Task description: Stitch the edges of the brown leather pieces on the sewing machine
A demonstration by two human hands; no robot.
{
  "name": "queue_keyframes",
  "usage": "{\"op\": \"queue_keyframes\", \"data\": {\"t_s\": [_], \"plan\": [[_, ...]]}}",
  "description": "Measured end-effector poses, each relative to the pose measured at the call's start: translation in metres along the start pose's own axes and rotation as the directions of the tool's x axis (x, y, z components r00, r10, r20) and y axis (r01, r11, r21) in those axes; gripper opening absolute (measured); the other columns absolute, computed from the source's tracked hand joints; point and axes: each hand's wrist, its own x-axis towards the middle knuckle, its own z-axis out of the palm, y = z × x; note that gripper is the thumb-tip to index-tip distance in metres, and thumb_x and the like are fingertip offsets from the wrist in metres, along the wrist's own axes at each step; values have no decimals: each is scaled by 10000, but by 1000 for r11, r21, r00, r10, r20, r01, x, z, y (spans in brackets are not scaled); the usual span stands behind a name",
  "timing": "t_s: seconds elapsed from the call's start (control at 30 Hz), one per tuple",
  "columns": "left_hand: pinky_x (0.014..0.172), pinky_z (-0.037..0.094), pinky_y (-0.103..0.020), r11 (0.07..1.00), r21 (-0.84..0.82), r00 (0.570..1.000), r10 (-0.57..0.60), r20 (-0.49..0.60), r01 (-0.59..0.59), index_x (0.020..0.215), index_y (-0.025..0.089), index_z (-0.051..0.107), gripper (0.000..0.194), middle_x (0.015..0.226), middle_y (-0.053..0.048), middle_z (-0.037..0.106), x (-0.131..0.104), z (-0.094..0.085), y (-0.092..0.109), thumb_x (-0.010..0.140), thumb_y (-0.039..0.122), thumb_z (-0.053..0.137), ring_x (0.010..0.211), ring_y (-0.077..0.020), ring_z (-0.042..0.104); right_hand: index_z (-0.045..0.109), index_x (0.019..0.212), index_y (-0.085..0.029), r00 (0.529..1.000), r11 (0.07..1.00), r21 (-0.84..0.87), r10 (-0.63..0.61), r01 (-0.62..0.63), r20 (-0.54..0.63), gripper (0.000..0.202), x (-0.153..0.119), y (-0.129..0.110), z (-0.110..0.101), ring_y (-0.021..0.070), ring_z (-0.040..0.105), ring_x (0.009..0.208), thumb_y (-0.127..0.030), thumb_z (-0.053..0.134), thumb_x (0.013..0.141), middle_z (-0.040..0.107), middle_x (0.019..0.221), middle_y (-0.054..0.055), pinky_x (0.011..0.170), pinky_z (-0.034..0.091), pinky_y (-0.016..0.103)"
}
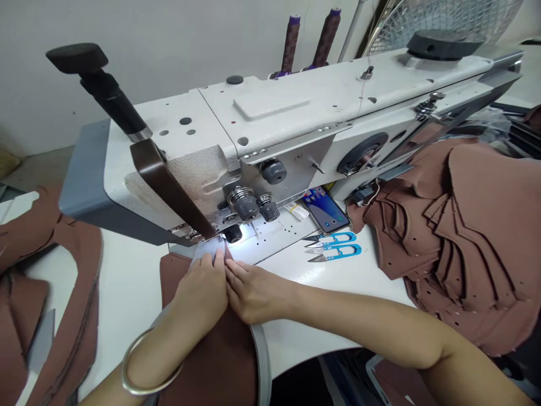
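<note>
My left hand [203, 290], with a metal bangle on the wrist, is closed on a brown leather-like piece [220, 361] just in front of the sewing machine's needle area. Its fingertips press a light grey textured strip [208, 248] on the piece. Touching it on the right, my right hand [249, 290] has its fingers together on the edge of the same piece; its thumb is mostly hidden. The piece has a grey edge and hangs toward me over the table front. The white sewing machine [262, 113] stands over the work, its lamp lighting the needle plate [270, 234].
Two blue-handled thread snips [338, 251] and a phone [325, 208] lie right of the needle area. Stacked brown pieces [477, 225] cover the table's right side. More brown pieces [80, 293] lie at left. Two brown thread cones [327, 36] and a fan [443, 22] stand behind.
</note>
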Motion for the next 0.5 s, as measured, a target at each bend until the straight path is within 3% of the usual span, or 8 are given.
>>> {"op": "queue_keyframes", "data": {"t_s": [0.13,0.27,0.37,0.5], "plan": [[1041,446,-407,995,-89,997,57,45,-53,1484,108,340,696,1399,-175,511,-12,3,-41,800,-16,343,1257,-283,531,668,969,37,1000,1000,1,-9,9,26,232,-6,-12,-7,408,657,996,-111,514,878,660,1040,303,779,539,500],[1125,370,-339,959,-266,987,132,97,-102,1431,238,448,752,1438,-29,525,-21,-25,-78,721,-1,384,1314,-219,498,664,992,55,998,999,-26,-31,33,61,257,-5,-17,-10,428,656,992,-126,537,861,656,1034,315,761,544,518],[1138,348,-311,919,-352,966,231,117,-177,1406,271,476,706,1409,8,558,-25,-42,-66,744,41,392,1314,-192,499,672,982,48,997,999,-33,-15,18,69,256,-2,-16,-8,421,661,982,-129,534,860,660,1029,311,741,546,503],[1097,396,-375,973,-191,973,164,160,-132,1441,131,422,636,1417,-122,532,-32,-27,-17,822,29,315,1267,-238,537,689,953,46,999,999,-49,-8,11,52,251,0,-17,-10,414,671,937,-126,537,850,674,979,302,739,531,502]]}}
